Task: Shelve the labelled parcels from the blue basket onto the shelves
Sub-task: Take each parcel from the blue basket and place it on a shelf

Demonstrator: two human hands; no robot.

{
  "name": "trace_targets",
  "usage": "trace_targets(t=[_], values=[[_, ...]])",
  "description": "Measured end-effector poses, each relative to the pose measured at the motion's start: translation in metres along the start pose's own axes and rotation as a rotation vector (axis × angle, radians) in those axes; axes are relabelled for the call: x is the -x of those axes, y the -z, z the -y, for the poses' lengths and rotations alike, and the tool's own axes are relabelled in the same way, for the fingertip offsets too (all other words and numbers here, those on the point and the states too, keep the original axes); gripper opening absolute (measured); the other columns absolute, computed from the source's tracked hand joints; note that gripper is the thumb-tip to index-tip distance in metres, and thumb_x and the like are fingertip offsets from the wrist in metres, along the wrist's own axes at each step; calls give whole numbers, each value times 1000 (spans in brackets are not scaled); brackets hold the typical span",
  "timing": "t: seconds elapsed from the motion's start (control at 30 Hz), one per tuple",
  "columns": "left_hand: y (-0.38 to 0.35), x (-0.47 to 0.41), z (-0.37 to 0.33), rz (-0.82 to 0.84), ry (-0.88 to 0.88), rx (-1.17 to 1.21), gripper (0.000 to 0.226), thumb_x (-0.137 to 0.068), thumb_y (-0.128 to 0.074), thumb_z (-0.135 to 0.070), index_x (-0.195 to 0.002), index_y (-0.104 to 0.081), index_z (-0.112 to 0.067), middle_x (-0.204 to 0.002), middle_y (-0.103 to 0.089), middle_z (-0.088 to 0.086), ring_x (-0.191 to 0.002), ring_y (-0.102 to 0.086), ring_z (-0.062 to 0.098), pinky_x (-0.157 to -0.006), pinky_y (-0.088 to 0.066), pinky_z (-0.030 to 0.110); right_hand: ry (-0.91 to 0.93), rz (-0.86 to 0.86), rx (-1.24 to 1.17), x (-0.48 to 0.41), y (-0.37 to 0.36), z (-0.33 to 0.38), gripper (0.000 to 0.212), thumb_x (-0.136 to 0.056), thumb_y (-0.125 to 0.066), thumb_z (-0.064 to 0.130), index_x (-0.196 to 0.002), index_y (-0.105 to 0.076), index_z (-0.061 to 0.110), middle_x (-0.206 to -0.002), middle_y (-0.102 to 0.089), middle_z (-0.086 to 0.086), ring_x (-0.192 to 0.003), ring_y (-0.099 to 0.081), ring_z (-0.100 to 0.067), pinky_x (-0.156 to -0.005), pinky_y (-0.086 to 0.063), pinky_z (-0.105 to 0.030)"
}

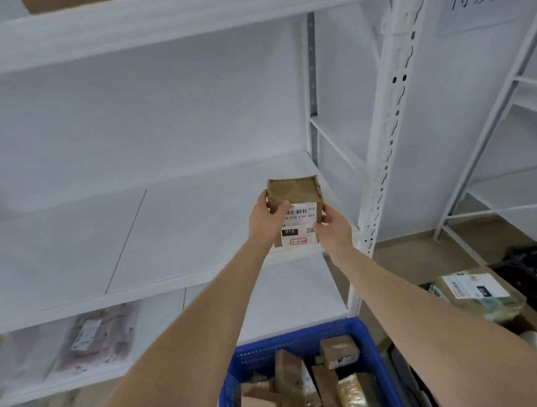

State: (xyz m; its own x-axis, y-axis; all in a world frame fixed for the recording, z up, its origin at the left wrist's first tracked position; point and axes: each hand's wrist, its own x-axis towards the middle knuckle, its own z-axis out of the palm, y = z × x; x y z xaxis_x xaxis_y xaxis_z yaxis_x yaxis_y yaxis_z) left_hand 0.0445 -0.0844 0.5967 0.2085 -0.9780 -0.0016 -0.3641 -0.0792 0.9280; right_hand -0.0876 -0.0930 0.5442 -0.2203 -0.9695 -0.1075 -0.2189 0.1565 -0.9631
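Parcel: a small brown taped box (293, 196) at the front edge of the middle shelf (170, 232), just left of the white upright post (382, 155). I cannot tell whether its base already rests on the board.
Label: the white sticker faces outward toward the person, probably so the code can be read from the aisle once the box is shelved.
Left hand: the left hand (263, 220) grips the side of the box farther from the post, with the thumb curled over the front face.
Right hand: the right hand (334, 228) grips the side nearer the post, with the fingers wrapped round the edge. A hold from both sides keeps the box square as it goes in.
Blue basket: the blue basket (297, 334) stands below the foot of the post. More brown parcels (287, 374) lie in it, so the task looks far from finished.
Lower shelf: a flat bagged parcel (94, 337) lies far left of the post.
Loose parcel: another labelled parcel (477, 292) sits to the right of the post, outside the basket.
Next move: probably a short push back from the lip, so the box cannot tip off.
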Motion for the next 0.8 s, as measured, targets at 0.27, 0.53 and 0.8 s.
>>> trace_targets(t=[0.27, 0.53, 0.8], values=[[-44, -38, 28, 8, -18, -78, 51, -93, -53, -15, -142, -40, -24, -120, -58, 5, -105, -54, 16, -96, -45, 29, 2, -37, 121, -56, -5, -37, 48, -91, -42, 2, -128, -58, 29, -113, -68, -1, -103, -62, -23, -89, -52, -43], [-59, -59, 49, 33, -36, -173, 51, -93, -54, -14, -141, -40, -26, -124, -55, 9, -110, -55, 23, -100, -43, 36, 1, -42, 214, -78, -12, -63, 44, -97, -40, 10, -132, -52, 35, -111, -67, 6, -102, -58, -19, -74, -33, -27], [-59, -59, 52, 5, -188, -558, 52, -95, -51, -16, -145, -34, -19, -153, -17, 4, -135, -32, 20, -103, -38, 30, 96, -8, 319, -68, -13, -66, 53, -98, -39, 9, -149, -28, 19, -129, -57, -10, -110, -58, -28, -89, -46, -36]])
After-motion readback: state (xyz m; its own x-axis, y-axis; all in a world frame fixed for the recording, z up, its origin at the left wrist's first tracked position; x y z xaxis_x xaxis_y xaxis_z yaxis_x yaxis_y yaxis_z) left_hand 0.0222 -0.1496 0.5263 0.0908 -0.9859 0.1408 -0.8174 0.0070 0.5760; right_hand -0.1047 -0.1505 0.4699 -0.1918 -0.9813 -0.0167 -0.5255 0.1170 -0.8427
